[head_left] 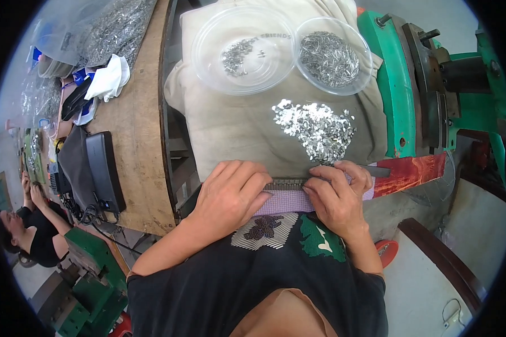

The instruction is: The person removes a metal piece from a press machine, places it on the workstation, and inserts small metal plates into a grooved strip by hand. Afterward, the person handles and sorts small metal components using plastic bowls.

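A narrow, dark metal strip with a row of small slots or pieces (285, 184) lies crosswise before me on purple checked cloth (284, 202). My left hand (230, 188) is closed on its left end, thumb on the near side. At its right part, my right hand (338, 194) has curled fingers pressing close to the strip. Slim grey metal tweezers (378, 171) appear tucked in that hand, their broad end sticking out to the right. Just beyond my right fingers spreads a loose pile of shiny small metal pieces (317, 129) on the beige cloth (230, 132).
Two clear round tubs stand at the back, the left one (205, 67) holding few metal bits, the right one (366, 70) many. A green machine (385, 84) borders the right. A wooden table (135, 129) at left bears a black box (104, 168). Another person (39, 236) works far left.
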`<state>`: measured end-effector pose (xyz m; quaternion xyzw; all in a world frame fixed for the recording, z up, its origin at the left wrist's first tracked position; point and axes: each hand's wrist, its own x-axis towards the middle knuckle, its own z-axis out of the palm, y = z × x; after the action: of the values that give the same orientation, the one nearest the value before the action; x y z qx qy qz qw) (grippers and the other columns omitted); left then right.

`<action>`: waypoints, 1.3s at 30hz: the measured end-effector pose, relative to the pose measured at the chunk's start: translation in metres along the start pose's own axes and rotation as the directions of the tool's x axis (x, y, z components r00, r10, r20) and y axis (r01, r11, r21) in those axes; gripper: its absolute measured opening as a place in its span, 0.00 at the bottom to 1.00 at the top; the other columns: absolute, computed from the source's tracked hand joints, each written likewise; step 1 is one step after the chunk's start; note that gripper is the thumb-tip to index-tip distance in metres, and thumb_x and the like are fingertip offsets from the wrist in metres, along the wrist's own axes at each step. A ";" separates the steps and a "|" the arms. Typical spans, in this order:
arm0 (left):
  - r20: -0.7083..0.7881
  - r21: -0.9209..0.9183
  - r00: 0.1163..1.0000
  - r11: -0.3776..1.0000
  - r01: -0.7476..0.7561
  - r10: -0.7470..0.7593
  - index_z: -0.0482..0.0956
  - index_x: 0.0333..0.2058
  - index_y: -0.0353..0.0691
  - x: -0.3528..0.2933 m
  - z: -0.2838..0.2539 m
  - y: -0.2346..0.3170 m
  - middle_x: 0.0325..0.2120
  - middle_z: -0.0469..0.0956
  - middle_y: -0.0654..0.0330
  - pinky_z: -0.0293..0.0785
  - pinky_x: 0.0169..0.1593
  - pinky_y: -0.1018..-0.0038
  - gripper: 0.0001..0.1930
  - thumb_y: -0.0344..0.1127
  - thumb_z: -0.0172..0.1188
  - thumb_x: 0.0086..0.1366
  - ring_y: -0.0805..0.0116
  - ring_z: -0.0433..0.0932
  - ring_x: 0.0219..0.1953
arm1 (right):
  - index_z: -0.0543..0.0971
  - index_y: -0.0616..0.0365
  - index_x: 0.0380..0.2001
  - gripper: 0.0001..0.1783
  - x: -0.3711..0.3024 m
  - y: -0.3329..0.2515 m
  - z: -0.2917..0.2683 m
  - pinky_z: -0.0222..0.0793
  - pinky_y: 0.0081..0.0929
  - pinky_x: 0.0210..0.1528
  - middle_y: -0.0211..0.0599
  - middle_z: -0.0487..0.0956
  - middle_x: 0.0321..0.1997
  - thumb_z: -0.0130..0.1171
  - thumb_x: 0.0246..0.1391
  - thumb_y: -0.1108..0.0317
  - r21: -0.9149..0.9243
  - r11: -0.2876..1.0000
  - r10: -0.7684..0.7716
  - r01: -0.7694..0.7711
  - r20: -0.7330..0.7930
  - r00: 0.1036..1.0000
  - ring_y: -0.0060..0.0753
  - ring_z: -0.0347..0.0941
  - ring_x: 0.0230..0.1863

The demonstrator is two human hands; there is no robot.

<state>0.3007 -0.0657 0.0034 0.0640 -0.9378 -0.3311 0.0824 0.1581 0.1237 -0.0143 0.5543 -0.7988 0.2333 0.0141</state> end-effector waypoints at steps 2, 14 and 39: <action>-0.008 0.002 1.000 1.000 0.024 -0.024 0.77 0.36 0.39 -0.007 0.000 -0.002 0.37 0.78 0.58 0.70 0.43 0.64 0.17 0.32 0.71 0.48 0.57 0.77 0.39 | 0.82 0.46 0.28 0.11 0.002 0.001 0.001 0.55 0.39 0.54 0.21 0.80 0.42 0.72 0.37 0.66 0.028 1.000 0.005 -0.006 0.015 1.000 0.39 0.67 0.52; -0.128 0.039 0.982 0.989 0.145 -0.139 0.78 0.38 0.38 -0.029 -0.004 -0.012 0.39 0.77 0.56 0.72 0.44 0.63 0.19 0.30 0.73 0.44 0.55 0.76 0.41 | 0.85 0.41 0.35 0.16 -0.009 0.010 -0.002 0.54 0.38 0.53 0.18 0.79 0.43 0.73 0.38 0.59 0.053 0.999 0.010 -0.009 -0.020 1.000 0.38 0.65 0.53; -0.180 0.133 0.981 0.990 -0.052 0.075 0.85 0.40 0.46 -0.035 0.018 -0.013 0.43 0.79 0.61 0.74 0.44 0.69 0.14 0.31 0.67 0.52 0.62 0.78 0.44 | 0.86 0.46 0.34 0.18 -0.019 0.022 -0.002 0.57 0.41 0.57 0.30 0.79 0.39 0.74 0.35 0.57 0.050 0.998 0.031 -0.030 -0.018 0.999 0.45 0.63 0.52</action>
<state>0.3319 -0.0587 -0.0230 0.0696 -0.9469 -0.2603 0.1755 0.1456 0.1469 -0.0254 0.5400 -0.8010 0.2586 0.0044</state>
